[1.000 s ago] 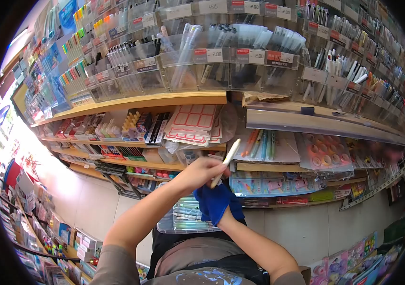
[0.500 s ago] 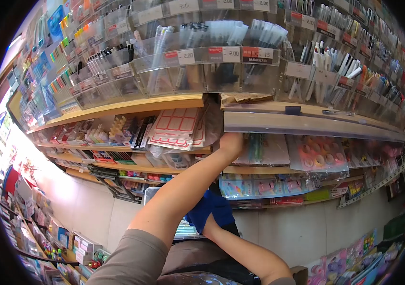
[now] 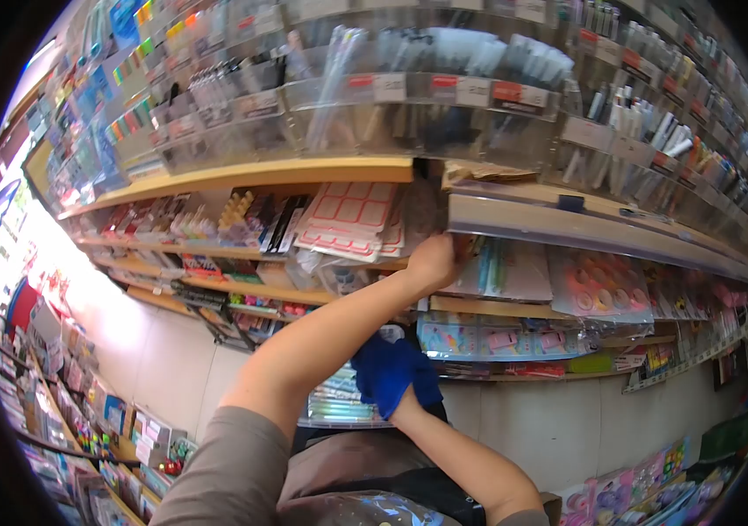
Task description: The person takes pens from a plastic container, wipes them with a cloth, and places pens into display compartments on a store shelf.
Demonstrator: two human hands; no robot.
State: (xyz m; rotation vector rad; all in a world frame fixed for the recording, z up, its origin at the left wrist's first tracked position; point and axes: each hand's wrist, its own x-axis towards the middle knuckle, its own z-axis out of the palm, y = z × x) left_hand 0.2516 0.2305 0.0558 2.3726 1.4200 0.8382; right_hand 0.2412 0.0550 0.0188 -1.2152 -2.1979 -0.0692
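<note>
My left hand (image 3: 435, 261) reaches into the shelf just under the clear front strip. Its fingers are curled and partly hidden, around something small and dark that I cannot make out. Beside it lie bagged pens (image 3: 495, 267) in blue and green tones. Low in front of my body, a bunched blue cloth (image 3: 398, 373) covers most of my right hand (image 3: 403, 408), whose fingers are hidden. Under the cloth stands a clear plastic box (image 3: 343, 424) with several pens (image 3: 339, 394) inside.
Pen racks (image 3: 427, 110) with price tags rise above the wooden shelf (image 3: 260, 180). Red-bordered label sheets (image 3: 352, 219) lie left of my left hand. Bagged pink rings (image 3: 602, 280) hang at the right. Goods (image 3: 93, 438) stand behind at lower left.
The view has shifted, so the shelves sit further right. My left hand has drawn out a little from under the strip and shows more. The blue cloth has moved slightly, uncovering more pens.
</note>
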